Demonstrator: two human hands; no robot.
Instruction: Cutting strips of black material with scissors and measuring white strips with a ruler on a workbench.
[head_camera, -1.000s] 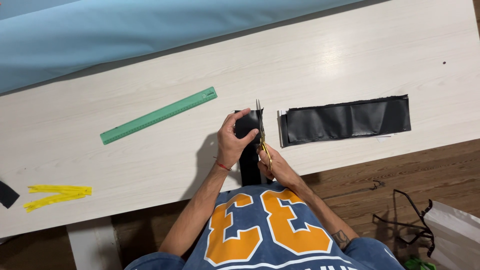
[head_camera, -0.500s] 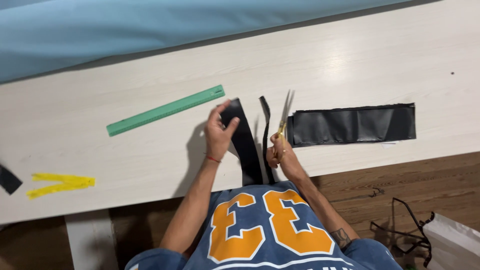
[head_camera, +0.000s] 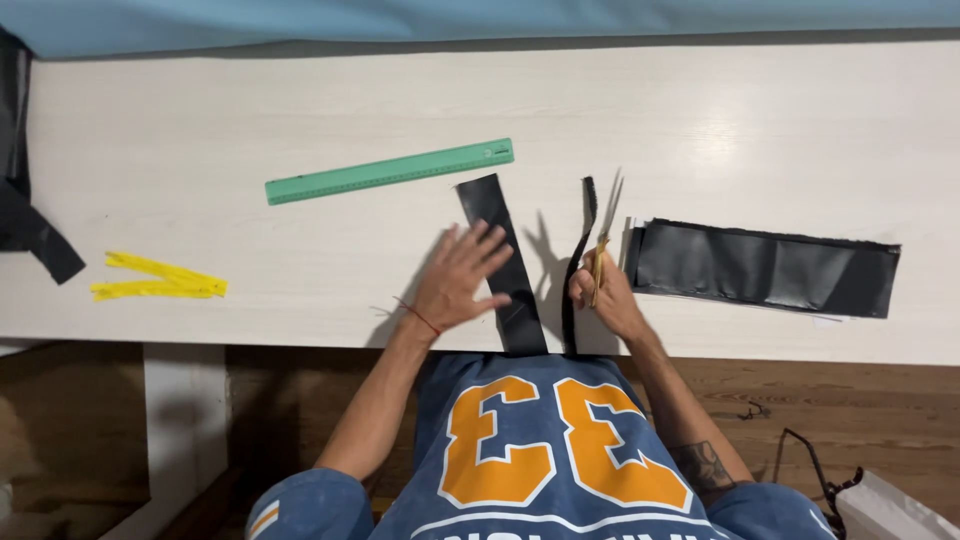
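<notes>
My left hand lies flat with fingers spread on the pale table, its fingertips touching a wide black fabric strip that runs from mid-table to the front edge. My right hand grips yellow-handled scissors, blades pointing away from me. A thin black strip curves up beside the scissors, between the wide strip and my right hand.
A green ruler lies slanted beyond my left hand. A large black fabric rectangle rests to the right. Two yellow strips lie at the left, dark fabric at the far left edge, blue material along the back.
The black strip has come apart into a wide and a thin piece. My left hand let go and flattened on the wide piece; my right hand moved right with the scissors.
</notes>
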